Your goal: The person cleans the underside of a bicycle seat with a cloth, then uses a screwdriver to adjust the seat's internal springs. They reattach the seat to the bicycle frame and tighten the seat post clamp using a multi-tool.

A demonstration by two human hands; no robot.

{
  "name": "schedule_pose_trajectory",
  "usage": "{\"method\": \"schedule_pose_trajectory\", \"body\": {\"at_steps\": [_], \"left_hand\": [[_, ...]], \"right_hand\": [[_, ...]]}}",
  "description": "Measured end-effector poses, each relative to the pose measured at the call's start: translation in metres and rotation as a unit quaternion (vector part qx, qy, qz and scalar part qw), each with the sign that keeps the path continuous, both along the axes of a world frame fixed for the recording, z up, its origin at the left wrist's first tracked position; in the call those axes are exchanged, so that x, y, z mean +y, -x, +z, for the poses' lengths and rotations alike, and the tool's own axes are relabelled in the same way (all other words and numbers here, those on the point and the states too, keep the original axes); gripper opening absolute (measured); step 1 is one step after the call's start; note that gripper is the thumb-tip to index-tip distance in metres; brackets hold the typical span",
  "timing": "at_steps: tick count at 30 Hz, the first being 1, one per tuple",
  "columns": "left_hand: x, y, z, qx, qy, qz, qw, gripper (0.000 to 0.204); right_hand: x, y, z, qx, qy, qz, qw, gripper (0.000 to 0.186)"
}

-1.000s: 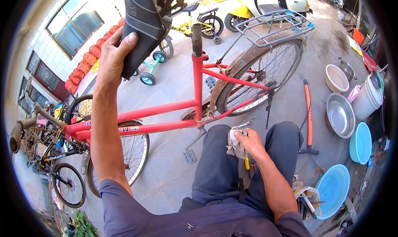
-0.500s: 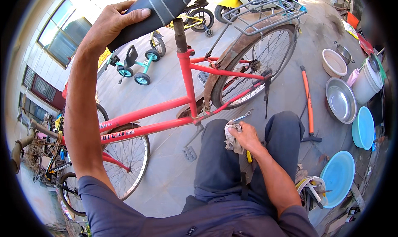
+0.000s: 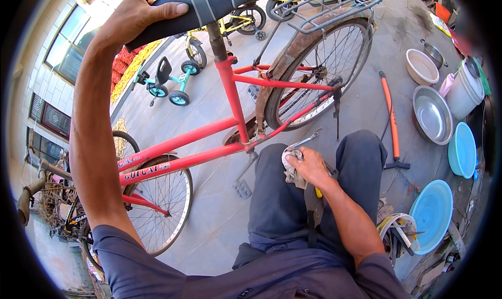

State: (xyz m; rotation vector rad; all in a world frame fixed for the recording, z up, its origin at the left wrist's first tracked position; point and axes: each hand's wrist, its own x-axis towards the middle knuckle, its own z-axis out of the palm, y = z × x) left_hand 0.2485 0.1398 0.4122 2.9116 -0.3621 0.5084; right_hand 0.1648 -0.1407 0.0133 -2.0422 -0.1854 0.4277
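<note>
My left hand (image 3: 130,18) grips the black saddle (image 3: 194,7) of a red bicycle, thumb on top and some fingers hidden beneath. The saddle sits on a rusty seat post (image 3: 215,40) above the red frame (image 3: 232,92). My right hand (image 3: 314,169) is closed around a crumpled, dirty rag (image 3: 292,165) over my knees. A metal wrench (image 3: 304,140) shows just beyond the rag; whether my fingers hold it too, I cannot tell. The bicycle stands upright before me, its rear wheel (image 3: 321,74) at the far right and its front wheel (image 3: 164,205) at the left.
An orange floor pump (image 3: 389,118) lies right of my knees. Basins, including a steel one (image 3: 432,115) and a blue one (image 3: 432,215), line the right side near a tool bucket (image 3: 392,227). A turquoise tricycle (image 3: 170,82) stands beyond the frame.
The view has shifted slightly, and the saddle with my left hand sits a little higher and further left in it. Both hands keep their holds.
</note>
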Motion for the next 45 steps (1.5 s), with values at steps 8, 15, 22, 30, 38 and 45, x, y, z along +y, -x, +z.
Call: {"method": "schedule_pose_trajectory", "body": {"at_steps": [8,15,22,30,38,45], "left_hand": [[-0.004,-0.011,0.003,0.009,-0.036,-0.009,0.999,0.094],[-0.007,-0.005,0.008,0.005,-0.075,-0.002,0.997,0.093],[-0.012,-0.01,0.008,-0.007,-0.101,-0.006,0.995,0.094],[-0.015,-0.012,0.009,-0.017,-0.117,-0.01,0.993,0.091],[-0.088,0.018,0.016,0.018,-0.111,0.124,0.986,0.067],[-0.094,0.027,0.022,0.079,-0.087,0.182,0.976,0.06]], "right_hand": [[-0.001,-0.001,-0.005,-0.015,0.002,0.0,1.0,0.051],[0.001,0.0,-0.005,-0.009,-0.008,-0.001,1.0,0.05],[0.001,0.001,-0.007,-0.015,-0.002,-0.001,1.0,0.05],[0.003,0.002,-0.005,-0.018,-0.002,0.003,1.0,0.049],[-0.002,0.001,-0.007,-0.029,-0.008,0.012,0.999,0.045],[0.005,0.003,-0.008,-0.01,-0.01,0.018,1.0,0.044]]}}
